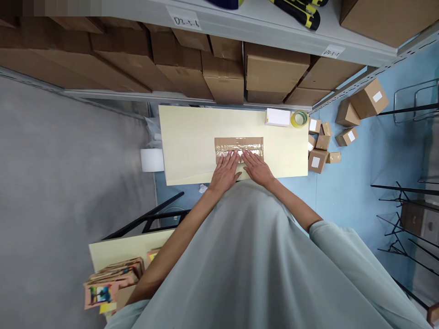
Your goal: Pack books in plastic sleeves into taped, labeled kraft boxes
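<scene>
A flat brown cardboard piece (239, 142) with strips of shiny clear tape across it lies on the pale yellow table (192, 132), near its front edge. My left hand (225, 171) rests palm down on the lower left part of the cardboard, fingers stretched out. Mirroring it, my right hand (256, 169) lies flat on the lower right part, fingertips on the taped strip. Neither hand grips anything. The palms hide some of the cardboard's lower edge.
At the table's back right are a white box (277, 117) and a roll of tape (299, 119). Small cartons (318, 161) lie on the blue floor to the right. A shelf of boxes (224, 82) rises behind. Left stands a white roll (152, 160); lower left, stacked colourful packets (115, 278).
</scene>
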